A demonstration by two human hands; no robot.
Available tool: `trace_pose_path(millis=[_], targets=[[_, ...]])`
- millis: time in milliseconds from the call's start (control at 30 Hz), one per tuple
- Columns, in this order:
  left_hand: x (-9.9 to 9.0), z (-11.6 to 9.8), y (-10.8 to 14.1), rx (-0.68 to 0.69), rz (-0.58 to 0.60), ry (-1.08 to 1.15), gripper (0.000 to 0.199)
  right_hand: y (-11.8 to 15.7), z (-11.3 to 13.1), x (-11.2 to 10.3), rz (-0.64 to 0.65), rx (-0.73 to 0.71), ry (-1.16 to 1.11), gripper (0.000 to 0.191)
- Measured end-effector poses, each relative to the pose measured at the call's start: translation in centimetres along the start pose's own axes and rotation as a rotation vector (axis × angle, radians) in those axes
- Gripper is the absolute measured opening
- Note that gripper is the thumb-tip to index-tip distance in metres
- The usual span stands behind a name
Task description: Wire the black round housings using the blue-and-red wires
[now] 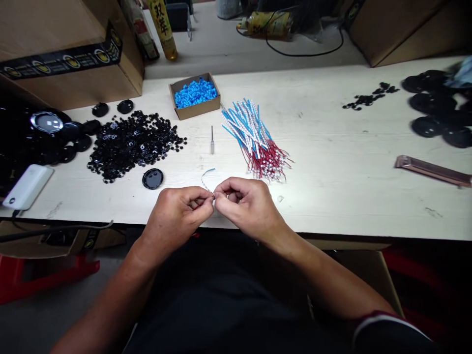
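Left hand, right hand, fingertips pinched narrow — 1 thin blue-tipped wire held between them, free end rising beyond

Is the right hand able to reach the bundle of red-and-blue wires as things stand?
Probably yes. The right hand sits just short of the bundle of red-and-blue wires, with no object between them, though it is pinching a thin wire with the left hand and may have to release it.

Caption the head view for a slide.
Left hand and right hand pinch a wire over a white workbench, beside bundled red-and-blue wires.
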State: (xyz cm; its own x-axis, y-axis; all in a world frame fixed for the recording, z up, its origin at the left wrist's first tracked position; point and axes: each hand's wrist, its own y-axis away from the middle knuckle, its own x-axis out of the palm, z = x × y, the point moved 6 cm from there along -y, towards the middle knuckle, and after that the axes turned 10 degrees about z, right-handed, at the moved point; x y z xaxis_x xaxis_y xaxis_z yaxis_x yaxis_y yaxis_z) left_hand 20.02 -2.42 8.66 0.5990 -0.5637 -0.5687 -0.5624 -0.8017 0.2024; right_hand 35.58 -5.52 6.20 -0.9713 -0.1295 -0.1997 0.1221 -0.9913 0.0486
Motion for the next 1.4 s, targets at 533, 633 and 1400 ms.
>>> trace_pose_path(millis=[533, 633, 1400], targets=[[-0.6, -0.7, -3.0, 0.035, 0.008, 0.308, 0.017, -2.2, 1.6, -3.0, -0.001, -0.033, 0.059, 0.010], [-1.1, -0.8, -3.5, 0.052, -0.012, 0.308, 0.017, -2.6, 2.6, -3.4, -0.010, -0.083, 0.132, 0.011], [-6.0, 2.0, -4.6, 0.063, -0.028, 0.365, 0.016, -7.4, 4.2, -0.8, -0.172, -0.158, 0.231, 0.007]])
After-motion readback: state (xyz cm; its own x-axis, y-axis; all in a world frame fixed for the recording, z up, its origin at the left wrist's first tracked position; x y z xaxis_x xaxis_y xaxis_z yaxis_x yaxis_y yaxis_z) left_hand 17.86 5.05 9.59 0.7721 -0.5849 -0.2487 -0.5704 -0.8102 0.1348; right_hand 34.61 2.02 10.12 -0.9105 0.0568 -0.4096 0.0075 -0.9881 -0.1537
